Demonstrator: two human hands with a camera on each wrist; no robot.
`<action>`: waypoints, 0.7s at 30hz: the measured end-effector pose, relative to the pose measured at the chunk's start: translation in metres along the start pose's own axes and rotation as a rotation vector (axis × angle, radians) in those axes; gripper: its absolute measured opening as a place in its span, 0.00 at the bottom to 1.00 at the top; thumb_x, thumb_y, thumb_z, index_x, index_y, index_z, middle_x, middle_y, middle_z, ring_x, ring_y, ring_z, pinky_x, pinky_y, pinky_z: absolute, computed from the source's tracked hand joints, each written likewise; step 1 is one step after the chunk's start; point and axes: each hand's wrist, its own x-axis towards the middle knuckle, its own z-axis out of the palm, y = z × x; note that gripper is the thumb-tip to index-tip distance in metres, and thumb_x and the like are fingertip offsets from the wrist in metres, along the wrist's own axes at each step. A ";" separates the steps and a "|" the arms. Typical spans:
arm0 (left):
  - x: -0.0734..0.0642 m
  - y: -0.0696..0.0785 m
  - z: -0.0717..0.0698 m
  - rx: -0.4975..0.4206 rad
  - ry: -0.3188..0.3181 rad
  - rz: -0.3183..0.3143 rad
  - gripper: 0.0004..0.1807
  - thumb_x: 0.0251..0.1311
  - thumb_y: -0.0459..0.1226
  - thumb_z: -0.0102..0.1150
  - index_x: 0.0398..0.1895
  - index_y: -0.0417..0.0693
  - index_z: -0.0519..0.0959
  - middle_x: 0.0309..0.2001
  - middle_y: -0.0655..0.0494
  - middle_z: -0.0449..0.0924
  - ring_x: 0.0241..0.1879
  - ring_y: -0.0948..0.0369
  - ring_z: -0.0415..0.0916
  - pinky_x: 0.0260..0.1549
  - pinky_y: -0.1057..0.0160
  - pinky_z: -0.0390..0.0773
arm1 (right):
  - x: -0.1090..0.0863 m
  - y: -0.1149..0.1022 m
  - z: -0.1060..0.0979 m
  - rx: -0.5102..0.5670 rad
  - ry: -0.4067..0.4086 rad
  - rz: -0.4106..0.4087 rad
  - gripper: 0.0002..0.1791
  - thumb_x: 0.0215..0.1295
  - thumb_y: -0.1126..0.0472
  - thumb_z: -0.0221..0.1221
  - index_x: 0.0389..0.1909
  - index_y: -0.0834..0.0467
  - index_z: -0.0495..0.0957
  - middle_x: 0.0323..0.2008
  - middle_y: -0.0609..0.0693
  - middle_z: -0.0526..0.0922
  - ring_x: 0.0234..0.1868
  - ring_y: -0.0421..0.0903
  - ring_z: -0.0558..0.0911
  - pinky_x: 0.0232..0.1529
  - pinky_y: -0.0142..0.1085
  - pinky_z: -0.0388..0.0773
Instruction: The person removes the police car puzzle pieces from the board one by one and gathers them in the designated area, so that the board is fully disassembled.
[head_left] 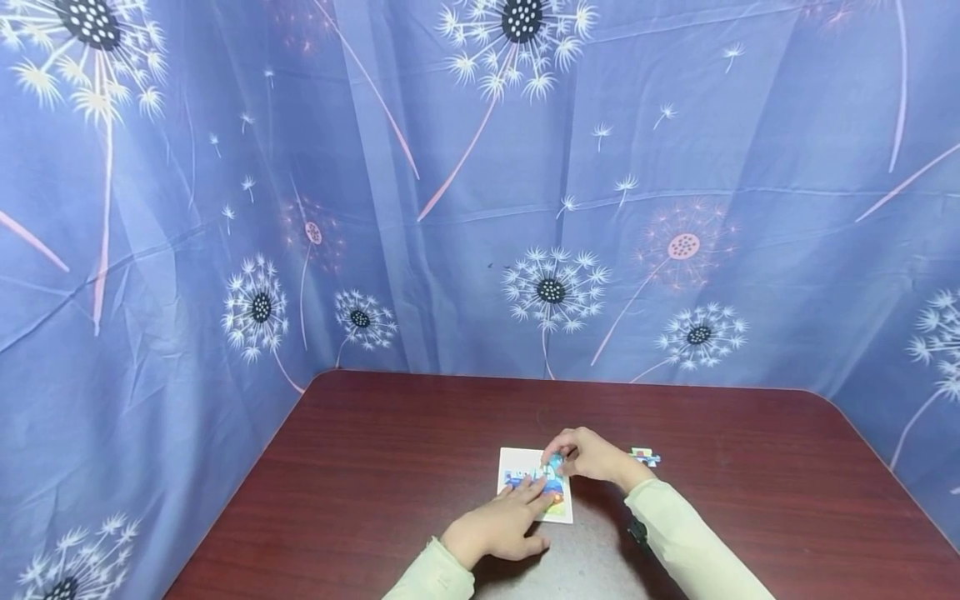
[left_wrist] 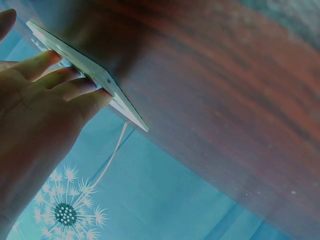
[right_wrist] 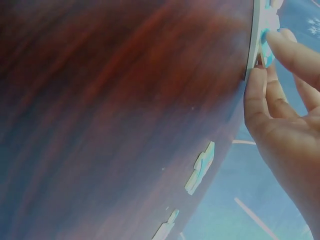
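Note:
A small jigsaw puzzle board (head_left: 517,458) with a white border and a colourful picture lies on the table. My left hand (head_left: 501,523) rests on its near left part, fingers spread and fairly straight; in the left wrist view the fingertips touch the board (left_wrist: 102,75). At the board's upper right, my right hand (head_left: 592,457) pinches a light-blue puzzle piece (head_left: 556,461) between thumb and fingers. The right wrist view shows this piece (right_wrist: 267,52) tilted at the board's edge (right_wrist: 253,40). My fingers cover part of the picture, so the piece's fit cannot be seen.
Loose puzzle pieces (head_left: 645,456) lie right of the board, partly behind my right wrist; two show apart in the right wrist view, one nearer piece (right_wrist: 201,167) and another piece (right_wrist: 166,230). A blue dandelion-print curtain (head_left: 465,275) surrounds the dark red wooden table (head_left: 360,467).

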 end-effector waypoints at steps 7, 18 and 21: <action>0.000 0.002 -0.001 0.012 0.002 -0.001 0.36 0.63 0.50 0.55 0.72 0.50 0.61 0.74 0.51 0.54 0.72 0.51 0.51 0.67 0.50 0.59 | 0.000 0.000 0.002 0.009 0.050 -0.026 0.15 0.54 0.81 0.58 0.43 0.66 0.79 0.36 0.58 0.81 0.37 0.55 0.79 0.41 0.47 0.79; -0.001 0.003 -0.002 0.018 0.006 0.004 0.36 0.63 0.51 0.54 0.72 0.50 0.62 0.74 0.51 0.54 0.72 0.51 0.51 0.66 0.50 0.60 | 0.000 0.005 0.001 0.003 0.057 -0.022 0.13 0.58 0.77 0.59 0.43 0.64 0.81 0.37 0.56 0.84 0.38 0.50 0.82 0.37 0.33 0.79; -0.001 0.002 -0.002 0.015 0.004 -0.001 0.35 0.63 0.51 0.54 0.72 0.50 0.62 0.74 0.51 0.54 0.72 0.51 0.51 0.67 0.50 0.59 | -0.001 0.007 0.000 0.051 0.049 -0.048 0.13 0.58 0.77 0.58 0.44 0.66 0.80 0.36 0.58 0.84 0.34 0.49 0.82 0.32 0.34 0.80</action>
